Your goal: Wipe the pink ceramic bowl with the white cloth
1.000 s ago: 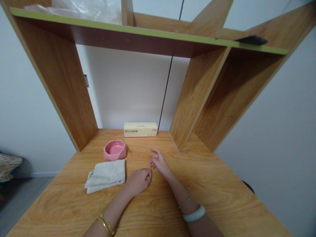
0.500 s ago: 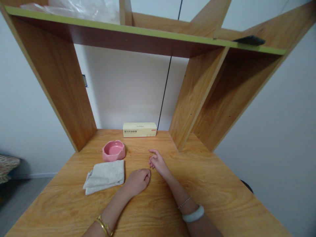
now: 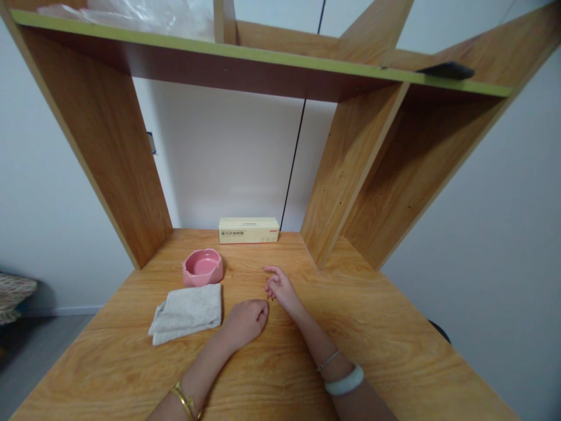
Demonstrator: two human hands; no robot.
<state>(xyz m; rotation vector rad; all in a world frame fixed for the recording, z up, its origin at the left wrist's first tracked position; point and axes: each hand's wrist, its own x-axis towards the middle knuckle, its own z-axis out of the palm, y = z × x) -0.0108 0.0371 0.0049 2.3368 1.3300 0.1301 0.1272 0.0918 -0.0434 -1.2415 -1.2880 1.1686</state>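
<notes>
My left hand (image 3: 245,320) rests on the wooden desk (image 3: 394,351) with its fingers curled under in a loose fist, nothing in it. It lies just right of a folded grey cloth (image 3: 187,312). My right hand (image 3: 280,287) rests beside it, most fingers curled and the forefinger stretched forward, holding nothing. A pink ashtray-like dish (image 3: 203,266) stands behind the cloth. A long cream box (image 3: 248,230) lies at the back of the desk against the wall.
Wooden uprights (image 3: 109,152) rise on both sides of the desk and a shelf (image 3: 263,61) runs overhead. Crumpled clear plastic (image 3: 144,14) and a dark flat object (image 3: 447,71) lie on the shelf. A black cable (image 3: 294,161) hangs down the wall.
</notes>
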